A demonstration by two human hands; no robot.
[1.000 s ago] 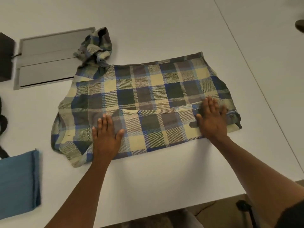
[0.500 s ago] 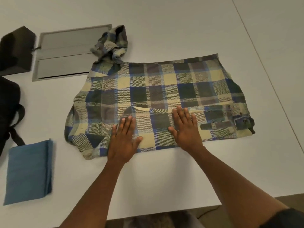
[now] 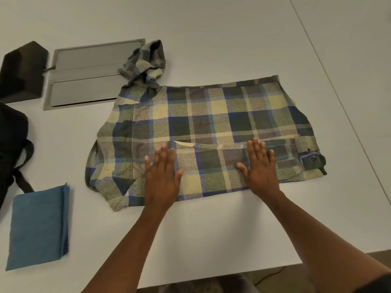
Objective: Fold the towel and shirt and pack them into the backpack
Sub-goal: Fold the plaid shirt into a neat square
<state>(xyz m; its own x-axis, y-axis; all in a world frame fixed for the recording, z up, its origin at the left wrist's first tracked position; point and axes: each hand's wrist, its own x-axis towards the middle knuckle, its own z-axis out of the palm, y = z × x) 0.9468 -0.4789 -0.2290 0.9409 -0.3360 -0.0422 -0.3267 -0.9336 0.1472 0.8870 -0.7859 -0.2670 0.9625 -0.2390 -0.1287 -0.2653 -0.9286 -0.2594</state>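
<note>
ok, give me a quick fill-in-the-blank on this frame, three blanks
1. Both hands, left and right, press flat on the plaid ____.
2. The folded towel is ____ in colour.
3. The black backpack lies at the table's ____ edge.

Missing: shirt; blue; left

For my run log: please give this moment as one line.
shirt: half folded | left hand, right hand: flat on it | towel: folded
</note>
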